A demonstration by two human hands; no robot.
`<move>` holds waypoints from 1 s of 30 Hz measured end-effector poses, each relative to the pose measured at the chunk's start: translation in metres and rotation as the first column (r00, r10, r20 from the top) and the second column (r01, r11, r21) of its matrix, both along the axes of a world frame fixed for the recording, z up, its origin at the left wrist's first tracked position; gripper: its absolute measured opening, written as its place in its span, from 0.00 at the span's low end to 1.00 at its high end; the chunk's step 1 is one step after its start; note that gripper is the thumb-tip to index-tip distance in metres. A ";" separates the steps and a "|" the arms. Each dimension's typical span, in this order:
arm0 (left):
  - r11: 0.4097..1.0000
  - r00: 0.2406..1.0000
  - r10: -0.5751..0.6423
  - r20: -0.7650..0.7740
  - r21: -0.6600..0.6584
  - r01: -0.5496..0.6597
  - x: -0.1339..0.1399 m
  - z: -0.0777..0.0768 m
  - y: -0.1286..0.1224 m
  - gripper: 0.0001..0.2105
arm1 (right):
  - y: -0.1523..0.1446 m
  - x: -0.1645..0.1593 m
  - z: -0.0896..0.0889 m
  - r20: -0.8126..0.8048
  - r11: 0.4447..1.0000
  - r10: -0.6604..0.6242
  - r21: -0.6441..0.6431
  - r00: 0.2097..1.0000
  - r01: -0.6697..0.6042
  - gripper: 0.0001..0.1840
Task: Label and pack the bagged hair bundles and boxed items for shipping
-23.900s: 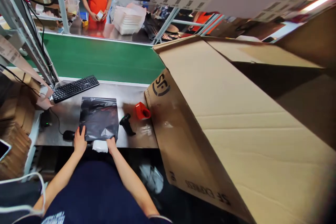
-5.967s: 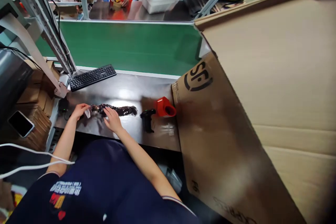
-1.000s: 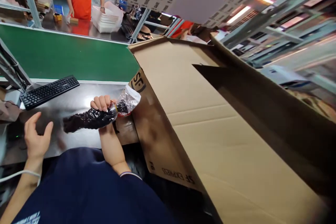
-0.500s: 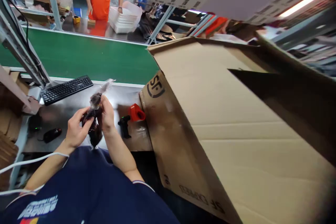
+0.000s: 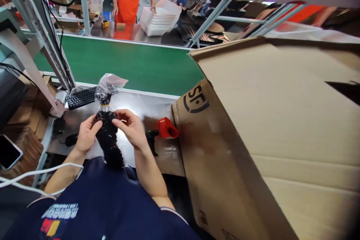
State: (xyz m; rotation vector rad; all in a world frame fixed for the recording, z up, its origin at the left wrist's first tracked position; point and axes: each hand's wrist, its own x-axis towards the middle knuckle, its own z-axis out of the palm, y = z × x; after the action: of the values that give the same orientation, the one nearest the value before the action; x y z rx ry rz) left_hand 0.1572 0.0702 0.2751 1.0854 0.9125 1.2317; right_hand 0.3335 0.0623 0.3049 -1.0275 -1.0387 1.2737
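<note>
You wear a navy-blue short-sleeved shirt (image 5: 120, 202), its left sleeve hem (image 5: 42, 196) and right sleeve hem (image 5: 174, 212) edged in a pale band. White lettering (image 5: 60, 211), too blurred to read, runs across the left side of your chest, above a blocky emblem (image 5: 50, 228) in red and yellow; a spot of red shows below it, partly cut off. A white cable (image 5: 42, 171) crosses at your left forearm (image 5: 63, 174); your left hand (image 5: 86, 135) and right hand (image 5: 132, 129) are bare.
</note>
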 end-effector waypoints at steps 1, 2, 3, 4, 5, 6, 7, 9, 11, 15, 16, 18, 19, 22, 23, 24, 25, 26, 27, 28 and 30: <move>1.000 1.000 -0.007 0.004 -0.005 0.007 0.000 0.000 -0.001 0.18 | 0.000 0.000 0.001 0.002 1.000 -0.004 0.001 1.000 0.004 0.17; 1.000 1.000 -0.014 0.003 -0.011 0.014 0.000 0.001 -0.001 0.18 | 0.000 0.000 0.001 0.004 1.000 -0.008 0.004 1.000 0.008 0.17; 1.000 1.000 -0.020 -0.004 -0.015 0.020 -0.001 0.001 -0.001 0.18 | 0.000 0.001 0.001 0.007 1.000 -0.012 0.010 1.000 0.012 0.16; 1.000 1.000 -0.026 -0.015 -0.018 0.025 -0.001 0.002 0.000 0.18 | 0.000 0.001 0.001 0.011 1.000 -0.017 0.018 1.000 0.016 0.16; 0.999 0.999 -0.032 -0.026 -0.013 0.031 -0.001 0.003 0.001 0.19 | -0.001 0.001 0.001 0.016 0.999 -0.020 0.026 1.000 0.019 0.15; 0.999 0.999 -0.032 -0.033 0.003 0.033 -0.002 0.004 0.003 0.21 | -0.002 0.000 0.001 0.023 0.999 -0.022 0.036 0.999 0.021 0.15; 0.999 0.999 -0.021 -0.034 0.026 0.022 -0.002 0.005 0.004 0.23 | -0.003 -0.001 0.001 0.033 0.999 -0.022 0.049 0.999 0.020 0.14; 0.997 0.999 0.030 -0.022 0.067 -0.028 -0.002 0.006 0.008 0.24 | -0.005 -0.004 0.000 0.070 0.997 -0.012 0.075 0.997 0.007 0.12; 0.994 0.996 0.090 0.011 0.060 -0.091 -0.001 0.008 0.011 0.21 | -0.008 -0.008 -0.001 0.117 0.995 -0.001 0.099 0.993 -0.011 0.11; 0.987 0.980 0.162 0.115 -0.019 -0.161 0.004 0.009 0.012 0.19 | -0.011 -0.013 -0.004 0.148 0.994 0.023 0.106 0.989 -0.039 0.13; 0.981 0.971 0.192 0.145 -0.036 -0.188 0.004 0.009 0.013 0.20 | -0.012 -0.012 -0.005 0.144 0.993 0.030 0.105 0.989 -0.046 0.15; 0.963 0.942 0.268 0.203 -0.074 -0.258 0.005 0.009 0.014 0.22 | -0.014 -0.011 -0.007 0.142 0.991 0.060 0.108 0.988 -0.076 0.23; 0.954 0.927 0.298 0.229 -0.095 -0.283 0.004 0.010 0.016 0.23 | -0.016 -0.010 -0.009 0.154 0.989 0.086 0.105 0.984 -0.103 0.27; 0.946 0.896 0.321 0.306 -0.146 -0.289 -0.002 0.013 0.020 0.22 | -0.023 -0.008 -0.012 0.259 0.968 0.216 0.067 0.941 -0.241 0.38; 0.952 0.888 0.303 0.346 -0.159 -0.262 -0.005 0.014 0.022 0.22 | -0.026 -0.008 -0.012 0.309 0.956 0.262 0.048 0.914 -0.290 0.41; 0.960 0.873 0.274 0.404 -0.163 -0.226 -0.008 0.014 0.024 0.20 | -0.030 -0.010 -0.013 0.359 0.940 0.307 0.029 0.881 -0.339 0.44; 0.971 0.848 0.235 0.476 -0.157 -0.181 -0.010 0.014 0.025 0.18 | -0.034 -0.012 -0.014 0.406 0.924 0.345 0.011 0.846 -0.382 0.48; 0.981 0.810 0.190 0.555 -0.143 -0.132 -0.013 0.013 0.027 0.15 | -0.037 -0.014 -0.015 0.449 0.907 0.380 -0.008 0.809 -0.421 0.52; 0.989 0.762 0.145 0.632 -0.119 -0.089 -0.015 0.012 0.029 0.12 | -0.040 -0.017 -0.016 0.485 0.892 0.408 -0.030 0.774 -0.451 0.55; 0.994 0.709 0.107 0.697 -0.091 -0.061 -0.016 0.010 0.031 0.10 | -0.044 -0.019 -0.017 0.512 0.878 0.434 -0.055 0.742 -0.475 0.58; 0.998 0.624 0.058 0.779 -0.037 -0.047 -0.018 0.006 0.035 0.07 | -0.049 -0.022 -0.022 0.540 0.858 0.478 -0.117 0.693 -0.500 0.62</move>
State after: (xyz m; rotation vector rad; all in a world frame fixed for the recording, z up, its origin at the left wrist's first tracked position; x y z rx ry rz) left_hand 0.1392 0.1049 0.2816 0.3934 0.2571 1.5509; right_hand 0.3117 0.0135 0.2832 -1.1639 -1.8870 1.3944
